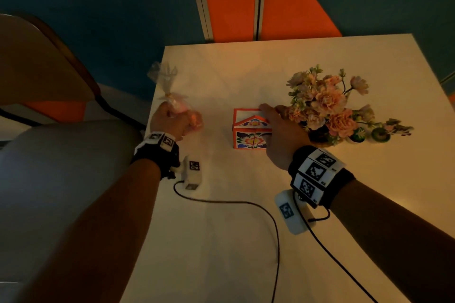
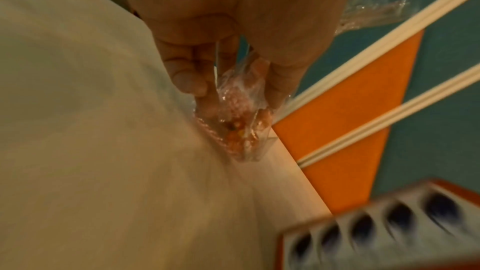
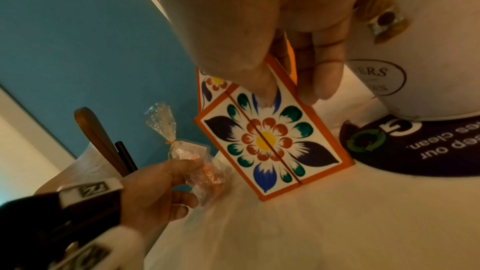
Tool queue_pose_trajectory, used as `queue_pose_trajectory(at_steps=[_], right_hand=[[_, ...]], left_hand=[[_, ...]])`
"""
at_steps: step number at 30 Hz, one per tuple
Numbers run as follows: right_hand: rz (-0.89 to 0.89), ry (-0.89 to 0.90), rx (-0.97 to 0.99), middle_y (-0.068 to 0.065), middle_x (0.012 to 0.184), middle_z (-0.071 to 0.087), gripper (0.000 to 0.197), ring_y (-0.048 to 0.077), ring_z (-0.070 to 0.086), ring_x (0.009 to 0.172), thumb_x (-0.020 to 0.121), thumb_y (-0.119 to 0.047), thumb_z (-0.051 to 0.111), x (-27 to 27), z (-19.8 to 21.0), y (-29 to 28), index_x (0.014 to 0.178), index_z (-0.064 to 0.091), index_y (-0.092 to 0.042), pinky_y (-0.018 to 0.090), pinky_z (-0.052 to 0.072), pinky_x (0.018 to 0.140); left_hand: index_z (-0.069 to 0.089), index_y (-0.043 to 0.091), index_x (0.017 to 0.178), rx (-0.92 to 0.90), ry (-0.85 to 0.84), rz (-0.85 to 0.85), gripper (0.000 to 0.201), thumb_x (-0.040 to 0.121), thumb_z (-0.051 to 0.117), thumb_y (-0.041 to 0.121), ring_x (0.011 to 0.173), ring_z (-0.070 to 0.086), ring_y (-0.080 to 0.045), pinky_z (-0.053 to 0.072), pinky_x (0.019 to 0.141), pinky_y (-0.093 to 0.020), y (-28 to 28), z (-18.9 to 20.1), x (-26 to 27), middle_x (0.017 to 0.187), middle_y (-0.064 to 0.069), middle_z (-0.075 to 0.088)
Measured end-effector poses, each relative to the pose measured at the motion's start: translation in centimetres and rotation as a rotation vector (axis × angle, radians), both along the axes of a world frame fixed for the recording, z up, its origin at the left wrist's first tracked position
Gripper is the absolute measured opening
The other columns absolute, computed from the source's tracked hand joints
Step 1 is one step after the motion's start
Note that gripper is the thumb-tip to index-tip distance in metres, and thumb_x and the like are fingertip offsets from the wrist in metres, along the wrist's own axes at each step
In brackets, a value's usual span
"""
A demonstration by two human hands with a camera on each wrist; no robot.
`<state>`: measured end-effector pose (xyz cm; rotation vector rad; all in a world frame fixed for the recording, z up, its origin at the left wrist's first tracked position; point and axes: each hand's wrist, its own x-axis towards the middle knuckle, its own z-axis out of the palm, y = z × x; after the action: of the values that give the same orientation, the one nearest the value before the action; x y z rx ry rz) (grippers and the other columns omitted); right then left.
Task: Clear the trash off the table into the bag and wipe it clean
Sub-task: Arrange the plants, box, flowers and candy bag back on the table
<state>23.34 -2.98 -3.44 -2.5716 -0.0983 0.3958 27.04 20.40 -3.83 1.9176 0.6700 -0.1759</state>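
My left hand [image 1: 188, 119] pinches a small clear cellophane bag of pink and orange sweets [image 1: 172, 103], tied with a gold twist, at the table's left edge. Seen from the left wrist, thumb and fingers [image 2: 189, 81] squeeze the bag [image 2: 239, 126] just above the tabletop. My right hand [image 1: 270, 118] lies over the top of an orange-edged box painted with flowers [image 1: 248, 139], which stands at mid-table. Through the right wrist camera, the right hand [image 3: 293, 93] has its thumb on the box's [image 3: 262, 141] front face and its fingers behind the top flap.
A white pot of pink artificial flowers [image 1: 327, 106] stands right of the box, close to my right hand. A round purple sticker [image 3: 415, 147] lies under the pot. A black cable [image 1: 246, 203] crosses the white table [image 1: 221, 241]. A wooden chair [image 1: 49, 69] stands left.
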Motion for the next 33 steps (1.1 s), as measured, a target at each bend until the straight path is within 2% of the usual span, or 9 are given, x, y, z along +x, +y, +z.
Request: queue_pose_trajectory(at_steps=[2, 6, 9, 12, 18, 22, 25, 30, 33], right_hand=[[0.005, 0.011, 0.009, 0.007, 0.150, 0.021, 0.065, 0.033, 0.046, 0.124, 0.093, -0.007, 0.045, 0.1, 0.1, -0.1, 0.148, 0.017, -0.027, 0.034, 0.042, 0.096], [0.031, 0.012, 0.026, 0.007, 0.147, 0.026, 0.065, 0.033, 0.048, 0.121, 0.092, -0.003, 0.045, 0.6, 0.0, -0.2, 0.147, 0.019, -0.026, 0.032, 0.044, 0.089], [0.043, 0.017, 0.031, 0.007, 0.145, 0.029, 0.065, 0.032, 0.048, 0.121, 0.092, -0.003, 0.045, 0.7, -0.2, -0.3, 0.147, 0.019, -0.026, 0.029, 0.042, 0.085], [0.041, 0.003, 0.035, 0.007, 0.143, 0.032, 0.064, 0.032, 0.048, 0.122, 0.092, -0.003, 0.046, 0.8, -0.1, -0.5, 0.147, 0.021, -0.025, 0.031, 0.043, 0.091], [0.048, -0.008, 0.027, 0.006, 0.147, 0.027, 0.065, 0.030, 0.040, 0.130, 0.092, -0.005, 0.047, 0.7, -0.2, -0.7, 0.148, 0.021, -0.025, 0.033, 0.039, 0.102], [0.055, 0.018, 0.043, 0.005, 0.155, 0.015, 0.074, 0.030, 0.044, 0.129, 0.091, -0.006, 0.050, 0.6, -0.1, -0.9, 0.150, 0.013, -0.031, 0.032, 0.043, 0.099], [0.058, 0.026, 0.053, 0.001, 0.158, 0.006, 0.073, 0.030, 0.050, 0.123, 0.094, -0.009, 0.050, 0.5, 0.0, -1.0, 0.149, 0.011, -0.036, 0.031, 0.047, 0.095], [0.051, -0.009, 0.024, 0.004, 0.157, 0.014, 0.064, 0.030, 0.024, 0.143, 0.095, -0.011, 0.047, 1.0, -0.7, -0.8, 0.148, 0.019, -0.033, 0.039, 0.034, 0.113], [0.053, -0.005, 0.017, 0.004, 0.157, 0.012, 0.065, 0.030, 0.025, 0.142, 0.094, -0.010, 0.047, 1.1, -0.6, -0.7, 0.148, 0.019, -0.033, 0.037, 0.033, 0.113]], left_hand=[[0.056, 0.026, 0.094, 0.059, -0.059, -0.017, 0.028, 0.074, 0.074, 0.018, 0.057, 0.056, -0.011, 0.041, 0.043, -0.020, -1.1, -0.5, -1.5, 0.082, 0.005, 0.063], [0.059, 0.029, 0.105, 0.038, -0.099, -0.058, 0.032, 0.078, 0.071, 0.016, 0.059, 0.058, -0.002, 0.041, 0.040, -0.007, -2.9, -2.6, -3.3, 0.078, 0.008, 0.064], [0.056, 0.042, 0.104, 0.094, -0.100, -0.041, 0.037, 0.075, 0.074, 0.026, 0.084, 0.065, -0.010, 0.057, 0.062, -0.021, -3.4, -4.0, -3.4, 0.091, 0.016, 0.064], [0.056, 0.041, 0.107, 0.171, -0.080, -0.040, 0.042, 0.070, 0.075, 0.034, 0.096, 0.064, -0.016, 0.057, 0.082, -0.036, -3.7, -5.1, -3.3, 0.102, 0.012, 0.066], [0.051, 0.043, 0.107, 0.195, -0.063, -0.050, 0.048, 0.065, 0.074, 0.045, 0.096, 0.065, -0.017, 0.056, 0.085, -0.039, -4.1, -5.3, -3.6, 0.105, 0.011, 0.066], [0.052, 0.036, 0.113, 0.259, -0.085, -0.082, 0.057, 0.064, 0.079, 0.039, 0.101, 0.061, -0.016, 0.050, 0.091, -0.034, -4.2, -4.9, -3.5, 0.113, 0.009, 0.063], [0.053, 0.038, 0.111, 0.227, -0.074, -0.085, 0.053, 0.064, 0.077, 0.040, 0.099, 0.062, -0.017, 0.053, 0.089, -0.039, -4.3, -5.4, -3.3, 0.110, 0.008, 0.064], [0.051, 0.047, 0.105, 0.195, -0.037, -0.060, 0.053, 0.057, 0.076, 0.044, 0.089, 0.068, -0.018, 0.058, 0.078, -0.041, -3.6, -6.4, -2.6, 0.098, 0.011, 0.067], [0.051, 0.048, 0.102, 0.178, -0.021, -0.038, 0.054, 0.055, 0.078, 0.041, 0.084, 0.069, -0.017, 0.059, 0.076, -0.040, -3.0, -6.7, -2.1, 0.093, 0.013, 0.068]])
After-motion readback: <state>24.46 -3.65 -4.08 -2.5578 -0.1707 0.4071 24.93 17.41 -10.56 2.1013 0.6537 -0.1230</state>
